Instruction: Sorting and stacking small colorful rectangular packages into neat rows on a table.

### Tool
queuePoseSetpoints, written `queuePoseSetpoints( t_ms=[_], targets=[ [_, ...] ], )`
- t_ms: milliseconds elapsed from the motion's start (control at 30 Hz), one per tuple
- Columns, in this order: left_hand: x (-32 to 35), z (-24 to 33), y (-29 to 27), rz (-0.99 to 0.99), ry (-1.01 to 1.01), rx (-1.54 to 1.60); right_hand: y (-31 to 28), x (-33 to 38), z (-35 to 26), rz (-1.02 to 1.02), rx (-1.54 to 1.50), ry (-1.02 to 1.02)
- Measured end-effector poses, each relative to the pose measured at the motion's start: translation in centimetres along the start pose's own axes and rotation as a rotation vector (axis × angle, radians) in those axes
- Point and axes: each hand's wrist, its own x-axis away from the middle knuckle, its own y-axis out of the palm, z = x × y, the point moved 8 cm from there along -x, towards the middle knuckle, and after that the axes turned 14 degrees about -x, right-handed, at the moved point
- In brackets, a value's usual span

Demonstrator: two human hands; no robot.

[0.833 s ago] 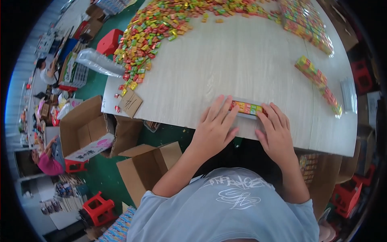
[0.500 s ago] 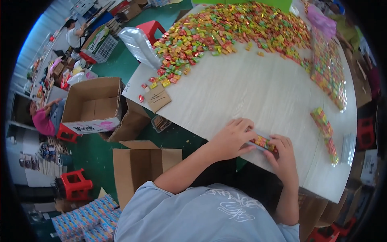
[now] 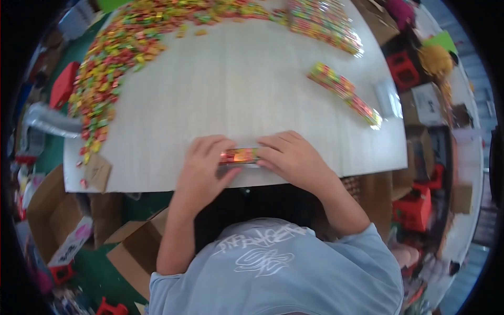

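A small clear pack of red and orange wrapped candies [image 3: 239,156] lies near the table's front edge, between my two hands. My left hand [image 3: 203,164] grips its left end, the thumb along the near side and the fingers along the far side. At the opposite end my right hand [image 3: 293,159] closes its fingers and thumb on the pack. Part of the pack is hidden under the fingers. Right of the hands lie two finished-looking packs of candies [image 3: 341,90], end to end on the whitish table [image 3: 226,84].
Loose wrapped candies [image 3: 113,73] form a wide heap along the far left. Stacked candy packs [image 3: 323,23] stand at the far right, with clear plastic sleeves [image 3: 387,98] nearer. A cardboard piece [image 3: 98,172] lies at the left corner; open cartons [image 3: 134,252] are below.
My view has swung to the right, so the table appears squarer and the candy heap farther left. Both hands still hold the candy pack, which now looks level.
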Motion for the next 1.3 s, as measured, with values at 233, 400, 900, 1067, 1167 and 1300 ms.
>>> queuePoseSetpoints(
  t_ms=[233, 400, 900, 1067, 1167, 1300],
  targets=[
    [0.1, 0.1, 0.3, -0.013, 0.01, -0.063, -0.4, 1.0, -0.5, -0.039, 0.011, 0.011],
    [0.1, 0.1, 0.4, -0.018, 0.015, -0.067, -0.3, 0.8, -1.5, -0.06, 0.111, -0.001],
    [0.3, -0.1, 0.3, 0.013, 0.017, -0.081, -7.2, 6.3, 2.3, 0.081, 0.089, 0.266],
    [0.0, 0.1, 0.6, -0.014, 0.031, -0.106, -14.0, 15.4, 6.2, 0.343, 0.118, 0.511],
    [-0.1, 0.4, 0.4, 0.018, 0.048, -0.121, -18.8, 19.8, 9.1, 0.518, 0.282, 0.58],
    [-0.1, 0.3, 0.4, 0.017, 0.045, -0.135, -21.7, 20.7, 12.7, 0.559, 0.311, 0.589]
  ],
)
